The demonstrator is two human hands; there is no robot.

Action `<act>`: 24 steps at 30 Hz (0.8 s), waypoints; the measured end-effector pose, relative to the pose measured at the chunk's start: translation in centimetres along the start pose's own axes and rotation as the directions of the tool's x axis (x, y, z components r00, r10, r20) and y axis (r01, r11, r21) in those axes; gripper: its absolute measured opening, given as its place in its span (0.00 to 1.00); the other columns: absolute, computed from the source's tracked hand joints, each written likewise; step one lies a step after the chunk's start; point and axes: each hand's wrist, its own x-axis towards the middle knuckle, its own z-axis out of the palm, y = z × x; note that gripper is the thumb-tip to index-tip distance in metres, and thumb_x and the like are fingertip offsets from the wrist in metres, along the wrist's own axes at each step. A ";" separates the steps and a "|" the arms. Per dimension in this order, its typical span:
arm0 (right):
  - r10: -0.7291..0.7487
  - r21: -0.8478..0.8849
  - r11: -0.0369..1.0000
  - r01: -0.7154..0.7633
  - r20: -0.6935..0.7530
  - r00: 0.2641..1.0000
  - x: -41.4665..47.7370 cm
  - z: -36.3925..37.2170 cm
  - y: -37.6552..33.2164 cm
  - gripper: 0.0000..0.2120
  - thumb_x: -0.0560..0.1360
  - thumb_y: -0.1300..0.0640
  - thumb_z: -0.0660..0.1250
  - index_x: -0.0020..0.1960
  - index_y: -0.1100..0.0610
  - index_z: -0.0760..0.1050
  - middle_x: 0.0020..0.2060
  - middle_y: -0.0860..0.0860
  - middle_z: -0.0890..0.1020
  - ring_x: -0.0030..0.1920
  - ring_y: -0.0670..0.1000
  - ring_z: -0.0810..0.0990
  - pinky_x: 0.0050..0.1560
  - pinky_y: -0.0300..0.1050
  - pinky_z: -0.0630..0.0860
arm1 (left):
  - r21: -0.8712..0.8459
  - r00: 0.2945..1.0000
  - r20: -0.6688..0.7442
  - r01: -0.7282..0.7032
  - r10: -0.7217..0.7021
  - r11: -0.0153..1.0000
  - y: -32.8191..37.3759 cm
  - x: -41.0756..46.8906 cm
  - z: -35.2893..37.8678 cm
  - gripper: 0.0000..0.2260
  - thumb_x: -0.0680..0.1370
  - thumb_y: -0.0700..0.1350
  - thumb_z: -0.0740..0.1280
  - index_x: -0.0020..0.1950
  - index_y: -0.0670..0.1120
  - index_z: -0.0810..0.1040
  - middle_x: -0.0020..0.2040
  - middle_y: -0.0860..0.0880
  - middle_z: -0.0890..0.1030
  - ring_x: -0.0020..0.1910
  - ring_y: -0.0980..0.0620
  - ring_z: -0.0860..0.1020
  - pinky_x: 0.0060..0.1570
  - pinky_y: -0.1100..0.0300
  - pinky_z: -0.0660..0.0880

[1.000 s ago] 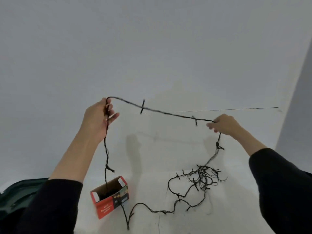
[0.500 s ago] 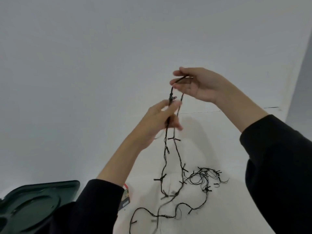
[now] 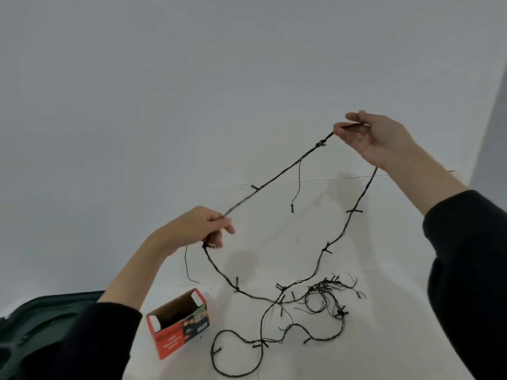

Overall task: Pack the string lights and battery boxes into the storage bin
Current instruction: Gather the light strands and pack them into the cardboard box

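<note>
A black string of lights (image 3: 338,233) hangs between my two hands above a white surface. My left hand (image 3: 195,229) grips the cord low and centre-left. My right hand (image 3: 375,139) pinches a folded section of it higher, at the upper right. A taut stretch of cord runs between the hands, and a long loop sags from each. The remainder lies tangled on the surface (image 3: 326,296). A red cardboard lights box (image 3: 178,322) stands open below my left hand, something dark inside. The dark green storage bin lid (image 3: 41,325) shows at the lower left.
The white surface (image 3: 384,352) meets a plain white wall along a thin seam line (image 3: 315,181). A grey edge (image 3: 493,133) runs down the far right. My dark sleeves fill the lower corners.
My hands were together half a second ago; now they have drawn apart, the left dropping down and left, the right staying high, stretching a length of cord. The red box is visible again.
</note>
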 end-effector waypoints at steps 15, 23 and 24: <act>0.397 -0.834 0.502 0.231 0.459 0.794 -4.6 4.9 1.6 0.11 0.74 0.62 0.68 0.56 0.60 0.78 0.27 0.50 0.72 0.28 0.49 0.74 0.38 0.42 0.80 | 0.585 0.778 -0.343 -0.261 0.526 0.768 11.5 2.5 -0.1 0.05 0.78 0.50 0.63 0.47 0.51 0.77 0.34 0.55 0.75 0.36 0.49 0.77 0.38 0.58 0.70; -0.109 -0.569 0.752 0.332 0.390 0.914 -4.0 5.4 -2.0 0.06 0.76 0.60 0.65 0.41 0.59 0.79 0.20 0.45 0.63 0.22 0.45 0.58 0.23 0.36 0.60 | 0.771 0.420 -0.573 -0.014 0.703 0.637 4.6 4.2 1.1 0.32 0.70 0.32 0.68 0.72 0.47 0.63 0.53 0.41 0.75 0.45 0.43 0.75 0.28 0.57 0.72; -0.167 -0.524 0.788 0.324 0.324 0.931 -3.7 5.3 -2.5 0.06 0.76 0.60 0.65 0.40 0.58 0.78 0.19 0.45 0.63 0.22 0.45 0.58 0.23 0.36 0.60 | 0.712 0.451 -0.625 -0.004 0.637 0.702 3.6 4.3 1.1 0.33 0.72 0.33 0.67 0.74 0.48 0.61 0.55 0.42 0.74 0.46 0.44 0.75 0.30 0.56 0.73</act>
